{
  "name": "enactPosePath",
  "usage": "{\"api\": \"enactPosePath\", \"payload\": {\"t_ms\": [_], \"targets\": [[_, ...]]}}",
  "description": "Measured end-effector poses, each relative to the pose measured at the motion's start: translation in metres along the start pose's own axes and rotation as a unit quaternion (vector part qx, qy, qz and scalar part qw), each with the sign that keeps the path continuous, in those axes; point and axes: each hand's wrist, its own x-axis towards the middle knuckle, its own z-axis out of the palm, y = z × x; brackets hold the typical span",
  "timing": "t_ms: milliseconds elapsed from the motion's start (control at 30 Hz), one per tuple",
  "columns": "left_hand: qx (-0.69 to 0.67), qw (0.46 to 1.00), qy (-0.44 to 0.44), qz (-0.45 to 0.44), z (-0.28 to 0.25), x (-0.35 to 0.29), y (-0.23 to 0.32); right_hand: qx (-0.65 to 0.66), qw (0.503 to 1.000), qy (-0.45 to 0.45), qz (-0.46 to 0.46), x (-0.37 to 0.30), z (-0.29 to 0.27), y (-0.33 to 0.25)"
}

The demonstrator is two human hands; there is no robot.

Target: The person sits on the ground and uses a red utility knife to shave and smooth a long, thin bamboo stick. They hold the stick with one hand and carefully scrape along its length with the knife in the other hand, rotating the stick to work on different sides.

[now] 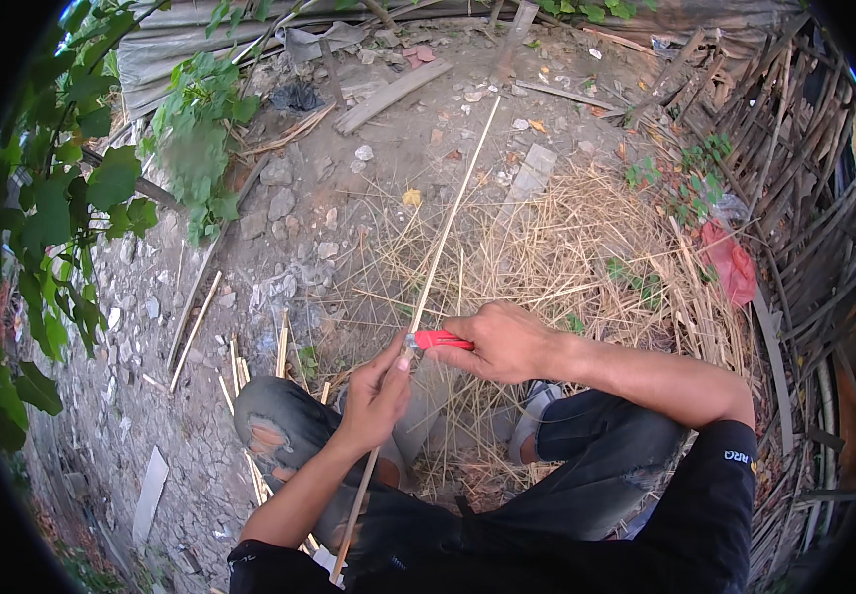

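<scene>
My left hand (376, 394) is closed around a long, thin, pale strip that looks like bamboo (454, 210). The strip slants from beside my left hip up to the far ground. A red utility knife (442, 340) is gripped in my right hand (499, 342), just right of the left thumb. Its blade end meets the strip right above my left fingers; the blade itself is mostly hidden. Both hands are close together over the gap between my bent knees.
Straw-like shavings (586, 247) lie heaped ahead and to the right. More pale strips (282, 346) rest by my left knee. A stack of dry sticks (814, 188) borders the right side, near a red plastic bag (728, 262). Leafy vines (61, 218) hang at left; a plank (393, 96) lies farther off.
</scene>
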Motion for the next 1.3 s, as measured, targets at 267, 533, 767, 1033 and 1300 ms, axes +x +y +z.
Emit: {"api": "enactPosePath", "payload": {"t_ms": [267, 533, 767, 1033, 1300], "targets": [[0.027, 0.999, -0.044, -0.012, -0.006, -0.014, -0.006, 0.065, 0.974, 0.066, 0.205, 0.008, -0.033, 0.055], [-0.073, 0.995, -0.046, -0.047, -0.010, -0.012, -0.004, 0.013, 0.999, -0.001, 0.038, -0.003, 0.009, 0.002], [-0.005, 0.997, -0.066, -0.042, -0.014, -0.026, -0.006, 0.045, 0.940, 0.169, 0.293, 0.018, -0.048, 0.100], [0.046, 0.980, -0.171, -0.088, -0.010, -0.036, 0.005, 0.106, 0.786, 0.466, 0.392, -0.069, -0.077, 0.235], [0.119, 0.993, -0.010, 0.005, -0.008, -0.017, -0.001, 0.057, 0.920, 0.299, 0.246, -0.043, -0.062, 0.128]]}}
